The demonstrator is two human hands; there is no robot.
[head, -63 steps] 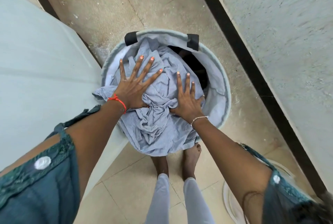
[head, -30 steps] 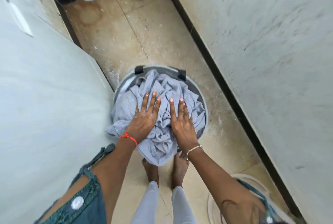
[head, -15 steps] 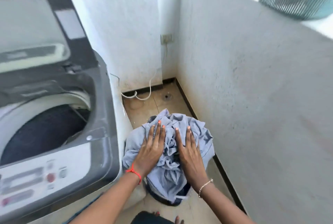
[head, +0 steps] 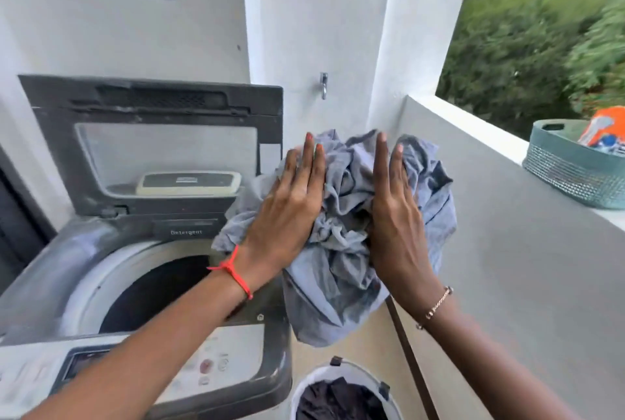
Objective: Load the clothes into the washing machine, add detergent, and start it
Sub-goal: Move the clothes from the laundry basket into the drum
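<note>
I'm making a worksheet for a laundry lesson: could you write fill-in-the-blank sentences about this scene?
The washing machine has its lid ____, not shut. The label on its drawer reads ____. The left hand and right hand carry the blue-grey clothes with fingers ____, not curled. The floor basket holds ____ clothes.
Missing: open; Detergent; straight; dark.

A crumpled pale blue-grey bundle of clothes (head: 341, 250) hangs in the air, pressed between the flat left hand (head: 287, 203) and right hand (head: 395, 213), just right of the grey top-loading washing machine (head: 61, 250). The machine's lid (head: 162, 98) stands upright and its dark drum (head: 159, 287) is open.
</note>
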